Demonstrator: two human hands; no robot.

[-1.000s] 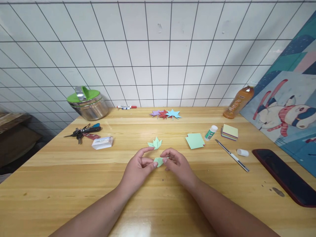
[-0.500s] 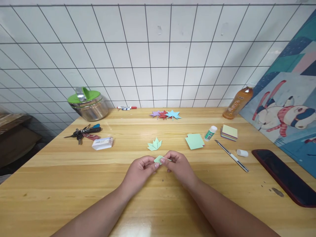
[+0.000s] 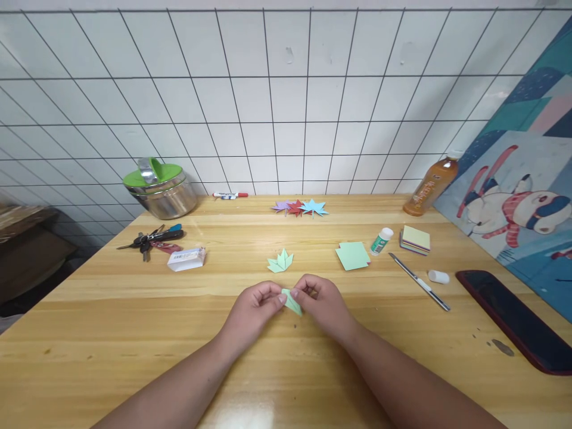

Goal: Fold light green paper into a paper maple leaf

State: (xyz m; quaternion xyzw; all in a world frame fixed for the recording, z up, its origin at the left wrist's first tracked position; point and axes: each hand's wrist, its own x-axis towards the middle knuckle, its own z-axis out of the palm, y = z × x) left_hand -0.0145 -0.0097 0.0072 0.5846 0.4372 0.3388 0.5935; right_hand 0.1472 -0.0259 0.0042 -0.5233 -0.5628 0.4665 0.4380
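Note:
A small folded piece of light green paper [image 3: 292, 302] is pinched between both hands above the wooden table. My left hand [image 3: 255, 305] grips its left edge between thumb and fingers. At its upper right, my right hand [image 3: 322, 302] holds it, thumb pressed on the near side. One pointed end of the paper hangs down between the hands. Just beyond them lies a folded green paper leaf piece [image 3: 280, 262]. Farther to the right rests a stack of green paper squares [image 3: 353, 256].
Purple, red and blue paper leaves [image 3: 298, 207] lie near the wall. On the right are a glue stick [image 3: 381, 242], a utility knife [image 3: 420, 282], coloured paper [image 3: 415, 238], a bottle [image 3: 431, 186] and a phone [image 3: 513, 319]. Keys [image 3: 152, 240], a white box [image 3: 186, 259] and a pot [image 3: 165, 193] stand left.
The green paper has turned in my fingers, so a point now hangs downward between the hands. My right thumb has shifted slightly. The other things have stayed in place.

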